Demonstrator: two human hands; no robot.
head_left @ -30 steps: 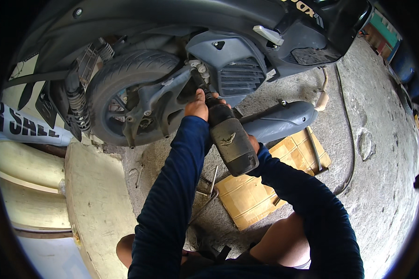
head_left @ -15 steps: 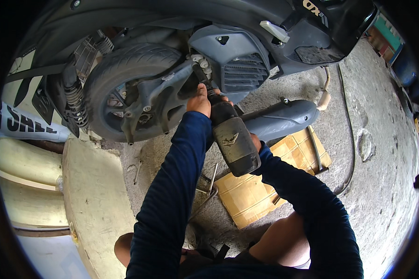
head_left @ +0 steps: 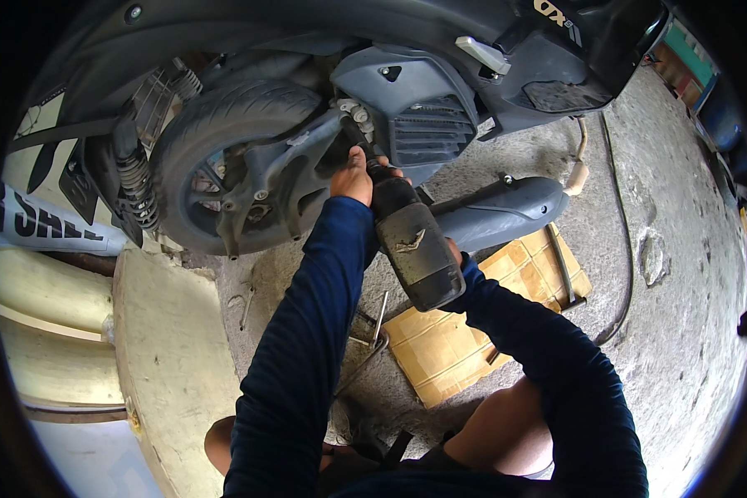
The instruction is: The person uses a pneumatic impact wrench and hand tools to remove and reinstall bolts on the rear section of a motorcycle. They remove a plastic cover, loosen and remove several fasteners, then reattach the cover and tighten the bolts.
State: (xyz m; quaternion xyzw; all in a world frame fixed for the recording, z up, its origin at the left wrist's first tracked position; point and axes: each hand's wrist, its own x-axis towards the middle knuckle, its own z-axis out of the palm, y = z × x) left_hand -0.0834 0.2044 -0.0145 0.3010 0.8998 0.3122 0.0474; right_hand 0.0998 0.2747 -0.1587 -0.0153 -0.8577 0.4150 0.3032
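With both hands I hold a bulky black impact wrench (head_left: 417, 253), its body scuffed and its narrow front pointing up and away from me. My left hand (head_left: 354, 177) is wrapped around the wrench's neck, the thumb on top and fingertips showing on the far side. Beneath the rear body is my right hand (head_left: 454, 251), mostly hidden; only a bit of it shows at the tool's right edge. The dark nose of the wrench reaches a metal fitting (head_left: 357, 112) on the scooter (head_left: 407, 75), beside the rear wheel (head_left: 178, 166). Whether it touches a bolt there is hidden.
A grey exhaust muffler (head_left: 506, 209) lies on the concrete floor (head_left: 681, 332) right of the wrench. Flattened cardboard (head_left: 448, 357) with a metal bar (head_left: 561, 270) lies below it. Metal hand tools (head_left: 380, 314) rest near my knees. A black cable (head_left: 627, 249) runs along the right; a pale block (head_left: 174, 332) stands left.
The view has shifted very slightly. Both hands keep the same hold on the impact wrench, in nearly the same place against the scooter.
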